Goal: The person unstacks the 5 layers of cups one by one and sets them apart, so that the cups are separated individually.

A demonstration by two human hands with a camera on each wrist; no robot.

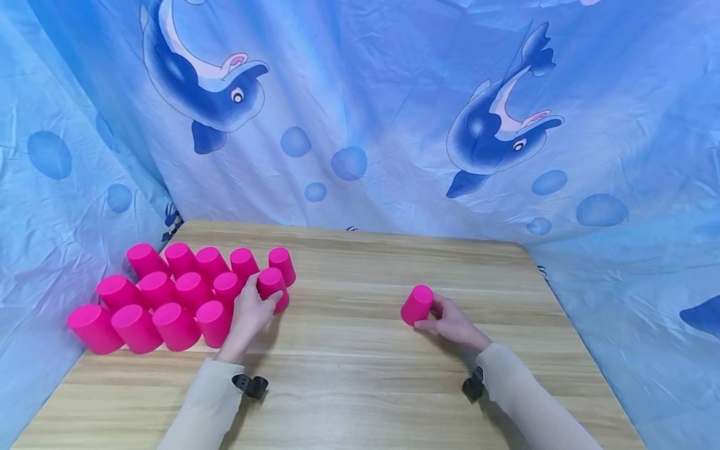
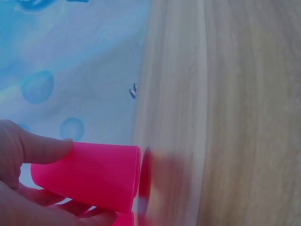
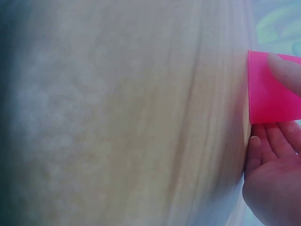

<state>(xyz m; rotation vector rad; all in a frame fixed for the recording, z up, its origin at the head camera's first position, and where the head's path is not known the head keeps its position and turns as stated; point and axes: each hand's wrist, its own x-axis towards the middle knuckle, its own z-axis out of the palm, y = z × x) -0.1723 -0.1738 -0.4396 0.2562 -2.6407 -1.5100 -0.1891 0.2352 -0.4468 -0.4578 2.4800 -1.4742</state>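
Note:
My left hand (image 1: 251, 312) grips a pink plastic cup (image 1: 274, 291) at the right end of the middle row of cups. The left wrist view has the thumb on one side of this upside-down cup (image 2: 94, 176) and the fingers on the other. Its rim is close to the tabletop; whether it touches is hard to tell. Right of the table's middle, my right hand (image 1: 454, 322) holds another upside-down pink cup (image 1: 417, 305) between thumb and fingers. In the right wrist view that cup's (image 3: 268, 101) rim is down at the wood, and the frame edge cuts off its base.
Several more upside-down pink cups stand in three rows on the left, including a front-row cup (image 1: 92, 328) and a back-row cup (image 1: 282, 265). They rest on a wooden table (image 1: 349, 375). A blue dolphin-print cloth (image 1: 382, 112) hangs behind and at both sides.

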